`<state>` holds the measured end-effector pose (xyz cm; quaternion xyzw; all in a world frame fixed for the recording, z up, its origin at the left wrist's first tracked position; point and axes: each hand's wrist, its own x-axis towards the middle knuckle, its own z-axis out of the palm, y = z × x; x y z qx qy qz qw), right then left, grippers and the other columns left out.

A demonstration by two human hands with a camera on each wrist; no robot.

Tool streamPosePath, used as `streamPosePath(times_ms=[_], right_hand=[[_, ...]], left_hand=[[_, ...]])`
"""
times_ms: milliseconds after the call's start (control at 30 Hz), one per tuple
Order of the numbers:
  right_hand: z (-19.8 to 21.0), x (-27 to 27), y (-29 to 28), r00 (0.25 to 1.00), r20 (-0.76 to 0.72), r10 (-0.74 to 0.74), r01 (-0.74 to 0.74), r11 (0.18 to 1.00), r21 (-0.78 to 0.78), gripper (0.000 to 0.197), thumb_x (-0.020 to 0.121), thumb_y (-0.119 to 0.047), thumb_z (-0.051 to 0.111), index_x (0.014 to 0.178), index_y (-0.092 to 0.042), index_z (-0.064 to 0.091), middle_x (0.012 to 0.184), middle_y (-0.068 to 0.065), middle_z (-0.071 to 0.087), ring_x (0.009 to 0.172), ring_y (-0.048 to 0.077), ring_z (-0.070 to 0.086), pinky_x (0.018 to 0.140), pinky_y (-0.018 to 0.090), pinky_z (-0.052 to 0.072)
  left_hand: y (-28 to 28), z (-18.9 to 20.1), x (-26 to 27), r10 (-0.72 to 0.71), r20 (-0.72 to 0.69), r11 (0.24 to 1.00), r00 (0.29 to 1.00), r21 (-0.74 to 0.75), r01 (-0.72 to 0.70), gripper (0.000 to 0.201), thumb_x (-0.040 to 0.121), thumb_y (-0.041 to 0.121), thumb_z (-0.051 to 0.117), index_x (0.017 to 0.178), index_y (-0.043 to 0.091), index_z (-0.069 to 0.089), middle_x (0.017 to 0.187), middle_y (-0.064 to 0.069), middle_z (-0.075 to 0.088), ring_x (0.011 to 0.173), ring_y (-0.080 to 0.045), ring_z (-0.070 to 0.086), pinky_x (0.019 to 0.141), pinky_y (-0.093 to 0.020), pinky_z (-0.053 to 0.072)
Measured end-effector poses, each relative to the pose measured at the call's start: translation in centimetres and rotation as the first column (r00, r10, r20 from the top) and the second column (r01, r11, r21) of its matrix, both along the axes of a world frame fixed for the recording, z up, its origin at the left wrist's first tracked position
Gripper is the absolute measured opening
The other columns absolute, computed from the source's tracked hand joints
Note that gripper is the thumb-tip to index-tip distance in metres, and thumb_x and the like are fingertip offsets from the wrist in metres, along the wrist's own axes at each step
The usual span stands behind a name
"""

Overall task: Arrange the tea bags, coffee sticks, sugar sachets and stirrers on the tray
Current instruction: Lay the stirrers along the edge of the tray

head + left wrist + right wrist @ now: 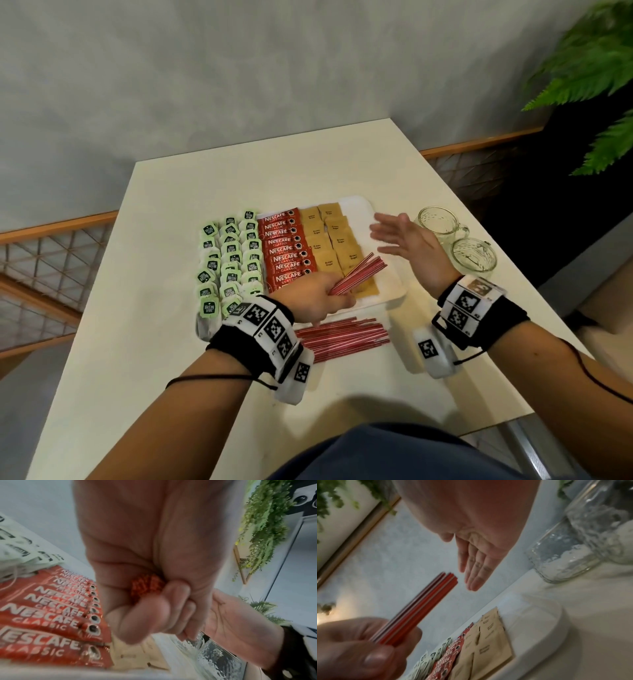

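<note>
A white tray [394,284] on the table holds green tea bags [233,260] at the left, red coffee sticks [286,251] in the middle and brown sugar sachets [334,243] to the right. My left hand [317,294] grips a bundle of red stirrers [359,274] by its near end, slanting over the tray's right part; the bundle's end [145,586] shows inside the fist. My right hand [404,240] hovers open with straight fingers [474,572] just beyond the bundle's far tip [448,580]. More stirrers [342,337] lie on the table in front of the tray.
Two empty glass mugs [455,236] stand right of the tray, close to my right hand. A green fern [596,68] hangs at the far right. The table's near part and far part are bare white surface.
</note>
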<state>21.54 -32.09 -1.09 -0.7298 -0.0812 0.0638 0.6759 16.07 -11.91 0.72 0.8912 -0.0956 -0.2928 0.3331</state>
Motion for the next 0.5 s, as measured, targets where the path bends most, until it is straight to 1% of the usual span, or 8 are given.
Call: streamPosePath(times_ms=[33, 100, 200, 267, 333, 400, 467, 500], right_hand=[[0.0, -0.1, -0.1, 1.000, -0.005, 0.021, -0.021, 0.999, 0.032, 0.058, 0.097, -0.048, 0.026, 0.136, -0.013, 0.050, 0.132, 0.006, 0.060, 0.119, 0.011, 0.059, 0.100, 0.029, 0.048], [-0.3, -0.6, 0.2, 0.994, -0.009, 0.111, -0.111, 0.994, -0.008, 0.065, 0.094, -0.053, 0.023, 0.146, -0.017, 0.037, 0.146, 0.000, 0.046, 0.133, 0.006, 0.044, 0.112, 0.028, 0.035], [-0.9, -1.7, 1.1, 0.967, -0.057, 0.247, -0.252, 0.960, -0.124, 0.061, 0.098, -0.053, 0.018, 0.147, -0.020, 0.037, 0.146, -0.004, 0.047, 0.133, 0.001, 0.042, 0.117, 0.029, 0.027], [-1.1, -1.9, 1.4, 0.973, -0.058, 0.225, -0.230, 0.967, -0.109, 0.061, 0.099, -0.054, 0.018, 0.148, -0.022, 0.035, 0.147, -0.006, 0.046, 0.134, -0.001, 0.040, 0.116, 0.026, 0.026], [-0.9, -1.8, 1.5, 0.977, -0.051, 0.208, -0.213, 0.972, -0.101, 0.063, 0.097, -0.059, 0.020, 0.150, -0.027, 0.031, 0.151, -0.012, 0.039, 0.137, -0.003, 0.035, 0.119, 0.030, 0.021], [-0.8, -1.9, 1.6, 0.962, -0.061, 0.267, -0.272, 0.957, -0.098, 0.061, 0.098, -0.057, 0.023, 0.151, -0.027, 0.027, 0.153, -0.011, 0.035, 0.139, -0.001, 0.031, 0.121, 0.036, 0.019], [-1.0, -1.9, 1.7, 0.963, -0.018, 0.270, -0.270, 0.953, -0.135, 0.065, 0.097, -0.055, 0.035, 0.153, -0.031, 0.015, 0.158, -0.013, 0.021, 0.143, -0.003, 0.020, 0.122, 0.037, 0.015], [-1.0, -1.9, 1.7, 0.969, 0.014, 0.247, -0.242, 0.957, -0.160, 0.075, 0.093, -0.057, 0.045, 0.153, -0.035, 0.006, 0.160, -0.015, 0.013, 0.144, -0.004, 0.013, 0.122, 0.036, 0.013]], left_hand=[[0.1, -0.1, 0.0, 0.017, -0.005, 1.000, 1.000, -0.015, -0.017, 0.011, 0.097, 0.036, 0.055, 0.101, 0.026, 0.053, 0.074, 0.003, 0.053, 0.059, -0.014, 0.058, 0.061, -0.030, 0.057], [-0.1, -0.1, 0.1, 0.031, 0.006, 0.999, 1.000, -0.018, -0.030, 0.007, 0.098, 0.034, 0.055, 0.100, 0.028, 0.052, 0.076, 0.005, 0.054, 0.064, -0.017, 0.061, 0.068, -0.032, 0.057], [-0.5, 0.1, 0.3, 0.026, 0.021, 0.999, 0.999, -0.034, -0.025, 0.016, 0.098, 0.032, 0.055, 0.083, 0.033, 0.049, 0.076, 0.006, 0.053, 0.063, -0.015, 0.059, 0.064, -0.028, 0.054], [-0.7, 0.2, 0.3, 0.021, 0.021, 0.999, 1.000, -0.047, -0.020, 0.019, 0.098, 0.032, 0.055, 0.080, 0.034, 0.047, 0.074, 0.007, 0.052, 0.061, -0.013, 0.056, 0.064, -0.028, 0.053], [-0.8, 0.3, 0.2, 0.022, 0.024, 0.998, 0.999, -0.065, -0.020, 0.015, 0.097, 0.034, 0.056, 0.083, 0.035, 0.048, 0.074, 0.007, 0.052, 0.062, -0.013, 0.056, 0.066, -0.031, 0.054], [-0.9, 0.1, 0.3, 0.045, 0.009, 0.995, 0.999, -0.094, -0.044, 0.009, 0.097, 0.034, 0.056, 0.089, 0.031, 0.052, 0.075, 0.006, 0.052, 0.063, -0.013, 0.056, 0.069, -0.032, 0.056], [-0.9, -0.3, 0.2, 0.135, -0.064, 0.966, 0.989, -0.216, -0.146, 0.010, 0.097, 0.028, 0.056, 0.101, 0.019, 0.055, 0.073, 0.004, 0.048, 0.059, -0.012, 0.053, 0.071, -0.033, 0.059], [-1.0, -0.5, 0.3, 0.215, -0.136, 0.917, 0.967, -0.314, -0.248, 0.015, 0.098, 0.025, 0.056, 0.106, 0.013, 0.055, 0.069, 0.003, 0.045, 0.055, -0.010, 0.049, 0.071, -0.033, 0.059]])
